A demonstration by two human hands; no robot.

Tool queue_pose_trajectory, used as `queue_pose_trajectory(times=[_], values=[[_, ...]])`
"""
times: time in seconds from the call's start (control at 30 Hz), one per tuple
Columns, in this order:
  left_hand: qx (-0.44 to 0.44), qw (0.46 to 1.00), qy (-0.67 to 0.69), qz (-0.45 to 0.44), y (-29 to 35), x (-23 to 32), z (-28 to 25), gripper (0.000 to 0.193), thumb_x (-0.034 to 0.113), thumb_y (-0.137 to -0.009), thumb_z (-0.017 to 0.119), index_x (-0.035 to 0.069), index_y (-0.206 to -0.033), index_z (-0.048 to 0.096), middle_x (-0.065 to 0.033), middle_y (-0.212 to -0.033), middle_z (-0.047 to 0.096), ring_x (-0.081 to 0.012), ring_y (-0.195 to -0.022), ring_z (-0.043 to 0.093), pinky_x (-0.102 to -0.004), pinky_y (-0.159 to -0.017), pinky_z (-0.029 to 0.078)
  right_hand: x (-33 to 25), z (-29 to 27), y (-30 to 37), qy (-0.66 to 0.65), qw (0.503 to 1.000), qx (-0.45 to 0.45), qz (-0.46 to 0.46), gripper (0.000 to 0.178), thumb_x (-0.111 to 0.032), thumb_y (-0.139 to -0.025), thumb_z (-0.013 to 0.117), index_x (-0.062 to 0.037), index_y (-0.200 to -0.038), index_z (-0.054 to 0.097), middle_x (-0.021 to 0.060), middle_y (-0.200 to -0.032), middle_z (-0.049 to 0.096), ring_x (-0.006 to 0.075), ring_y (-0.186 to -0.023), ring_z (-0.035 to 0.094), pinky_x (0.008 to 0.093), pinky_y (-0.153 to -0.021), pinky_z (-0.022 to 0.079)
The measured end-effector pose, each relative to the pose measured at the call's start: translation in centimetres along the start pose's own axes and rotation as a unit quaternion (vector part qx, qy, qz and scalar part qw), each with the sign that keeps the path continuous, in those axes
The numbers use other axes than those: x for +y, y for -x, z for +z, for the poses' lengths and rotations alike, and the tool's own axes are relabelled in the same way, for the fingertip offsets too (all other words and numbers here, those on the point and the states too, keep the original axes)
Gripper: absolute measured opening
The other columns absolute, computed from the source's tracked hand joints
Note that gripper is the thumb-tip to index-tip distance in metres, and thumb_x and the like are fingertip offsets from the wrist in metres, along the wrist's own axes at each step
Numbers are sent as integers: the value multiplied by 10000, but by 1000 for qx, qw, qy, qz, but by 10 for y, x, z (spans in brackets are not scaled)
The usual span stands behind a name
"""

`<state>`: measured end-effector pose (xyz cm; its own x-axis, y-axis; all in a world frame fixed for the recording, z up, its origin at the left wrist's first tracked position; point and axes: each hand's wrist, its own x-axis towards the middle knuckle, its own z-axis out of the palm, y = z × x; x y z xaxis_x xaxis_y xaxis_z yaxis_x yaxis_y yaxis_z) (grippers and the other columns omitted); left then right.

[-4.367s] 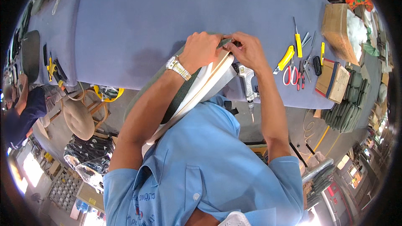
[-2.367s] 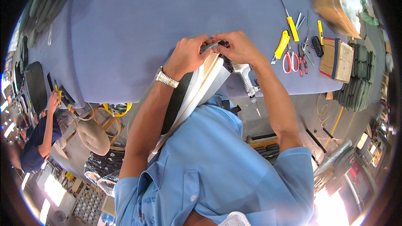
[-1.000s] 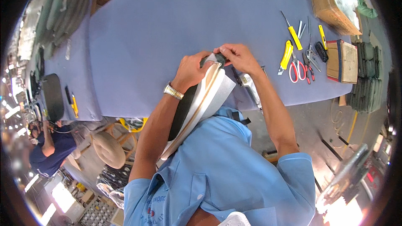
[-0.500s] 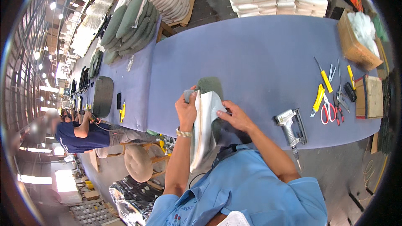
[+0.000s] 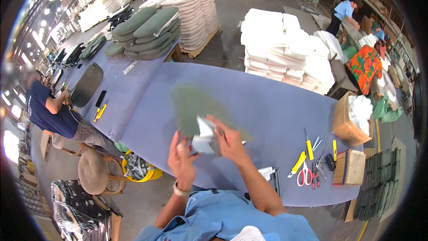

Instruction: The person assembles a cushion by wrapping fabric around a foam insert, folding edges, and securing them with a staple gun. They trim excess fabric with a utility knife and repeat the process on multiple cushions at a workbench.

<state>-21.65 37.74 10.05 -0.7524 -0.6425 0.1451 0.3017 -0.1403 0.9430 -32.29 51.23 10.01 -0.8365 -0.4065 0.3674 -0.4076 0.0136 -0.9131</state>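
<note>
A green fabric cushion piece (image 5: 191, 105), smeared by motion, is over the table in front of me. A white flap (image 5: 205, 127) and a pale grey-white part show at its near side. My right hand (image 5: 229, 143) has its fingers closed on the white flap. Close to the pale part's left side is my left hand (image 5: 180, 158), fingers raised and blurred; whether it grips anything is unclear. A staple gun (image 5: 268, 174) lies on the table, partly hidden by my right forearm.
On the right of the blue-grey table (image 5: 267, 107) lie red-handled scissors (image 5: 305, 176), a yellow cutter (image 5: 298, 163), a screwdriver (image 5: 309, 145) and pliers. Boxes (image 5: 352, 122) stand beyond. Green cushions (image 5: 142, 31) are stacked at the far left. A co-worker (image 5: 53, 105) stands left.
The green piece has turned from narrow and upright to spread broadly away from me. My right hand has moved onto the white flap, and the left has loosened or shifted lower. The view has tilted up.
</note>
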Motion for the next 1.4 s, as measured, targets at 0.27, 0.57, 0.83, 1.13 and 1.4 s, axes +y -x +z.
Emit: queue_pose_trajectory(times=[0.27,0.57,0.83,1.13,1.4], values=[[-20,962,-270,-37,-26,34,-79,583,283,-1059,538,-40,-1520,384,-195,-1426,541,-289,-1278,525,-384,-1086,409,12,38,62,21,970,-221,-95,344,-222,-1035,564,-67,-1329,652,103,-1431,616,304,-1384,522,470,-1213,320],[124,892,-307,-308,25,-116,-246,527,418,-1065,514,-54,-1288,590,-142,-1177,655,-233,-1034,604,-368,-941,485,94,13,136,66,947,-227,216,369,-338,-996,630,-63,-1230,704,157,-1195,726,326,-1080,702,400,-922,544],[195,856,-385,-283,29,-180,-249,779,618,-1046,405,-49,-1432,522,-219,-1410,587,-315,-1268,577,-400,-1061,433,154,-20,166,-67,906,96,407,387,-398,-1001,656,-34,-1132,664,77,-933,708,153,-807,712,293,-686,554],[218,821,-452,-272,28,-198,-262,840,702,-1019,326,-13,-1389,566,-254,-1393,591,-408,-1268,566,-461,-1079,412,175,7,127,-127,809,55,571,567,-599,-924,683,-35,-934,620,72,-726,630,145,-559,640,285,-494,546],[191,859,-279,-385,21,-192,-291,928,714,-1004,404,-30,-1556,358,-166,-1582,422,-297,-1393,476,-383,-1149,370,171,14,133,-281,793,100,532,438,-491,-997,642,-79,-853,607,40,-694,624,104,-566,619,272,-508,520]])
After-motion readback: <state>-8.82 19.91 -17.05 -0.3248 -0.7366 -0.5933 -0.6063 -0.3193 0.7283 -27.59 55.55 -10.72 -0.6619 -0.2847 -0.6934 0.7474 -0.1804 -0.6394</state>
